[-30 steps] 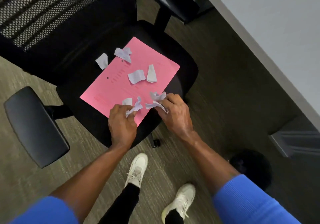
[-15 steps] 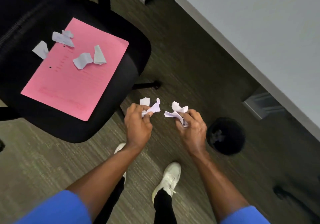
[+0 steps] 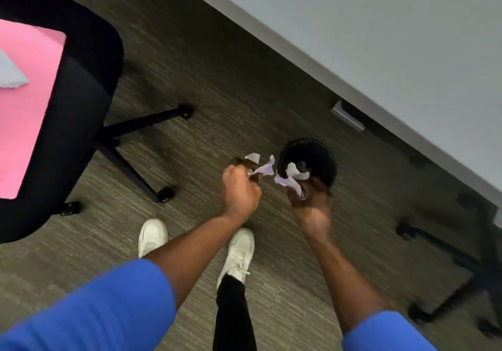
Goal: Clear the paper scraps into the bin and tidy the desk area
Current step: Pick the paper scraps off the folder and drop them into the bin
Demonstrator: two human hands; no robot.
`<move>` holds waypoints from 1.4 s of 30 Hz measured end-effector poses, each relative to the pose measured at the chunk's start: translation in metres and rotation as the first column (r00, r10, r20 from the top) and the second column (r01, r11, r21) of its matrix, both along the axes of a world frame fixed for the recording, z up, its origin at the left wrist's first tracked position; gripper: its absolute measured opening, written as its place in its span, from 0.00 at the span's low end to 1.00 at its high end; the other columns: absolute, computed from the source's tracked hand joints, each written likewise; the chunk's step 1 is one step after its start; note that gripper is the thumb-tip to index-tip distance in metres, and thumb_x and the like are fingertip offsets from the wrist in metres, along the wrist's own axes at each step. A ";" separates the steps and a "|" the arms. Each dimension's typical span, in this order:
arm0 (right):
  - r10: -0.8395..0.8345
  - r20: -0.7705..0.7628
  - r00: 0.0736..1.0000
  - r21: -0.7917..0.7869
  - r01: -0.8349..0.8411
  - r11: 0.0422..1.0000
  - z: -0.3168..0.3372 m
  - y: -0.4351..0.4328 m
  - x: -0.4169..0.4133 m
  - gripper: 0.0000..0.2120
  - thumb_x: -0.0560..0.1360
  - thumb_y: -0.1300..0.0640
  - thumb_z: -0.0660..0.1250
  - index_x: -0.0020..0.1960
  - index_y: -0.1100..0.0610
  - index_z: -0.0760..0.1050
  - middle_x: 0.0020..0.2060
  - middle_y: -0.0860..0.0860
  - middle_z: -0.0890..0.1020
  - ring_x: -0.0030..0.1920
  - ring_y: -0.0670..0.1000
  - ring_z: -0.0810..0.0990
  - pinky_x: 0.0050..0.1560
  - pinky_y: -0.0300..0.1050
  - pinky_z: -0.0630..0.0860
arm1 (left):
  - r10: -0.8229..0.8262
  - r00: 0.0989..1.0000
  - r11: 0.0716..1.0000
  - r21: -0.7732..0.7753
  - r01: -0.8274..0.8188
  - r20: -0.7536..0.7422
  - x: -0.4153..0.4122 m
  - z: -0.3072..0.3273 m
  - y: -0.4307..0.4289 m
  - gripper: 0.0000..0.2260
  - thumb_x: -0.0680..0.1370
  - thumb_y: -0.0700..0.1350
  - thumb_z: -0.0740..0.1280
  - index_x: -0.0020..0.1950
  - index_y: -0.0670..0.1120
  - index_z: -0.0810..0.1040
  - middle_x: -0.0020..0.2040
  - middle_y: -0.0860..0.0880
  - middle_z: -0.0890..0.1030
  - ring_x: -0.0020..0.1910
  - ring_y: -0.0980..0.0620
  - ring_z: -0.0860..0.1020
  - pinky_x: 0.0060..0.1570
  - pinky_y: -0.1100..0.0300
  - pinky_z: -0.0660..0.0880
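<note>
Scraps (image 3: 262, 168) pinched in my left hand (image 3: 240, 191), fingers clamped on the wad; second wad (image 3: 292, 180) clenched in my right hand (image 3: 309, 200). Hands near each other, not touching. I see the right hand overlapping the near rim of the black bin (image 3: 322, 157), its scraps over the opening; the left hand's scraps sit just beside the bin, over carpet (image 3: 244, 84). One more scrap (image 3: 9, 74) lies on a pink sheet (image 3: 30, 111) on the chair (image 3: 84, 89), far left, well apart from the bin. Desk (image 3: 394, 32) edge runs diagonally at upper right. White shoes (image 3: 236, 255) below.
</note>
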State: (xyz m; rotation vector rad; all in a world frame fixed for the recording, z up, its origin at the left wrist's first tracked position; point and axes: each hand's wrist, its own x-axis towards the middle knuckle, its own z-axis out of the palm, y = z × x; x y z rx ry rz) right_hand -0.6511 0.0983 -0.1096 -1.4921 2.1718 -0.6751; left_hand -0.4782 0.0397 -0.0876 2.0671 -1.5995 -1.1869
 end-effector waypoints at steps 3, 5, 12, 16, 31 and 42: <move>-0.073 -0.096 0.993 0.108 0.084 0.991 -0.016 0.008 -0.022 0.12 0.74 0.58 0.79 0.56 0.59 0.87 0.51 0.58 0.88 0.47 0.61 0.87 0.49 0.51 0.82 | -0.031 0.998 0.999 -0.018 0.030 -0.045 -0.031 -0.010 0.000 0.08 0.78 0.36 0.73 0.56 0.37 0.85 0.57 0.37 0.85 0.59 0.37 0.82 0.61 0.51 0.77; -0.081 -0.141 0.987 0.138 0.100 0.985 -0.026 0.011 -0.033 0.11 0.69 0.61 0.81 0.51 0.62 0.87 0.46 0.61 0.87 0.42 0.63 0.87 0.44 0.50 0.80 | -0.057 0.996 0.998 -0.026 0.055 -0.071 -0.053 -0.020 -0.002 0.08 0.78 0.36 0.72 0.57 0.38 0.85 0.58 0.37 0.85 0.58 0.37 0.83 0.59 0.54 0.75; -0.051 -0.147 0.988 0.077 0.063 0.995 -0.059 0.018 -0.072 0.15 0.75 0.49 0.73 0.49 0.61 0.87 0.43 0.61 0.86 0.41 0.63 0.85 0.41 0.47 0.74 | -0.104 0.994 0.993 0.055 0.106 -0.045 -0.106 -0.071 -0.006 0.09 0.78 0.43 0.75 0.56 0.41 0.87 0.58 0.38 0.85 0.58 0.38 0.84 0.58 0.53 0.75; -0.086 -0.136 0.987 0.054 0.094 0.994 -0.075 0.011 -0.089 0.12 0.74 0.51 0.76 0.48 0.61 0.86 0.42 0.60 0.87 0.40 0.62 0.85 0.42 0.41 0.67 | -0.120 0.992 0.990 0.073 0.123 -0.050 -0.117 -0.095 -0.011 0.09 0.76 0.45 0.77 0.53 0.42 0.88 0.56 0.38 0.87 0.56 0.38 0.85 0.56 0.51 0.77; -0.151 -0.070 0.986 0.257 0.164 0.953 -0.115 -0.033 -0.123 0.16 0.72 0.54 0.80 0.56 0.59 0.86 0.50 0.58 0.89 0.49 0.57 0.87 0.40 0.34 0.69 | -0.152 0.926 0.902 0.335 0.273 -0.345 -0.157 -0.130 -0.034 0.18 0.79 0.38 0.75 0.68 0.38 0.80 0.67 0.39 0.83 0.68 0.41 0.81 0.68 0.48 0.79; -0.187 -0.089 0.978 0.332 0.206 0.920 -0.110 -0.022 -0.116 0.20 0.74 0.54 0.78 0.63 0.58 0.82 0.54 0.62 0.87 0.55 0.64 0.86 0.53 0.56 0.83 | 0.056 0.781 0.814 0.481 0.325 -0.622 -0.131 -0.124 -0.027 0.31 0.75 0.22 0.67 0.74 0.46 0.75 0.65 0.49 0.80 0.64 0.47 0.78 0.67 0.41 0.80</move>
